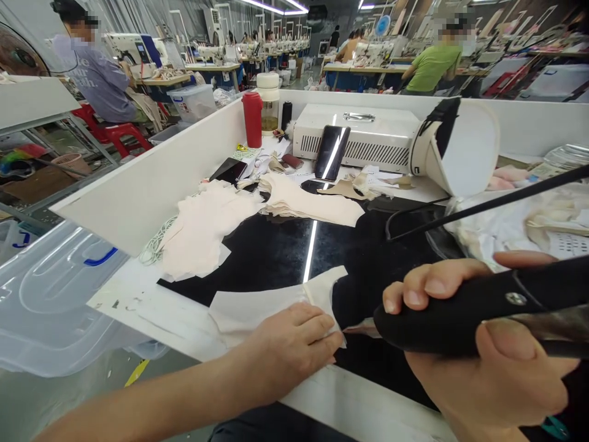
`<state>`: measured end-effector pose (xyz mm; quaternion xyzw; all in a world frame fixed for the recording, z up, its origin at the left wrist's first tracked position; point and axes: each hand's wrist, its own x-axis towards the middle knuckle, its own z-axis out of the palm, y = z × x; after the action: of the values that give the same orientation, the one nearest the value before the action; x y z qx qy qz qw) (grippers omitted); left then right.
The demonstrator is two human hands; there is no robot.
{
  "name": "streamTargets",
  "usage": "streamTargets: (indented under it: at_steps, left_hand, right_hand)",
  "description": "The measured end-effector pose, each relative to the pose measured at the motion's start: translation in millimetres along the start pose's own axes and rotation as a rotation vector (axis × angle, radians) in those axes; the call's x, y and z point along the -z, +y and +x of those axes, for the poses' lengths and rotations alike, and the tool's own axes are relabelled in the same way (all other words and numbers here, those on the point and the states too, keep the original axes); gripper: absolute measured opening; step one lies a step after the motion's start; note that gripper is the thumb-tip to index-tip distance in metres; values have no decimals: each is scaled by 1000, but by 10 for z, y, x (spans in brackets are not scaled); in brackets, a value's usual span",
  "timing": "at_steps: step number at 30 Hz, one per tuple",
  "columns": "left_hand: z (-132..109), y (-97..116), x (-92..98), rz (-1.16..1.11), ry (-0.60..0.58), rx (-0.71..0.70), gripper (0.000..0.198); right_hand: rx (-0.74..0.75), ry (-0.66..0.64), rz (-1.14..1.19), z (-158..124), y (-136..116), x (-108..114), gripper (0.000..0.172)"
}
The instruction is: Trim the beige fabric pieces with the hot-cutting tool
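My left hand (pixel 297 341) lies over a pale fabric piece (pixel 251 307) at the near edge of the black tabletop panel (pixel 285 252). Its fingers rest close together on the cloth, and the thumb is hidden. In my right hand (pixel 488 362) is a black-handled tool (pixel 455 307) with a screw in its side. The fingers wrap over the handle from behind, with the thumb on the near side. The tool's far end runs out of frame to the right. Beyond my left hand lie a heap of pale fabric pieces (pixel 202 227) and a stack of cut pieces (pixel 313 205).
A thin black rod or cord (pixel 488 209) slants across the right side. At the back stand a red bottle (pixel 251 120), a white metal box (pixel 359 132), a phone (pixel 331 153) and a white lampshade-like cone (pixel 469 150). A lidded plastic bin (pixel 59 294) sits left. Two people work beyond.
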<state>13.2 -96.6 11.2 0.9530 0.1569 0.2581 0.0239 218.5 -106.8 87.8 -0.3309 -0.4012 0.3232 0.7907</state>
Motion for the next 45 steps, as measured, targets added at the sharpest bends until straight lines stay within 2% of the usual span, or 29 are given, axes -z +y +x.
streamTargets:
  at_steps: [13, 20, 24, 29, 32, 34, 37, 41, 45]
  left_hand:
    - [31, -10, 43, 74, 6, -54, 21]
    - [34, -5, 31, 53, 85, -19, 21]
    - [51, -9, 40, 85, 73, -44, 22]
    - [12, 133, 6, 166, 42, -33, 17]
    - [-19, 265, 34, 157, -3, -12, 29]
    - [-10, 282, 78, 134, -35, -19, 28]
    - [55, 145, 141, 82, -31, -4, 23]
    - [141, -189, 164, -99, -8, -62, 26]
    - [114, -414, 167, -208, -77, -52, 24]
  right_hand:
    - [42, -45, 6, -7, 113, -31, 43]
    - [49, -33, 47, 45, 165, -75, 46]
    - [38, -54, 38, 56, 197, -113, 46]
    - [29, -68, 21, 15, 158, -124, 40]
    - [16, -87, 19, -29, 112, -92, 43]
    - [13, -92, 18, -55, 86, -68, 46]
    - [22, -105, 0, -79, 63, -44, 45]
    - [9, -115, -6, -96, 57, -29, 42]
    - [-1, -120, 2, -110, 62, -25, 45]
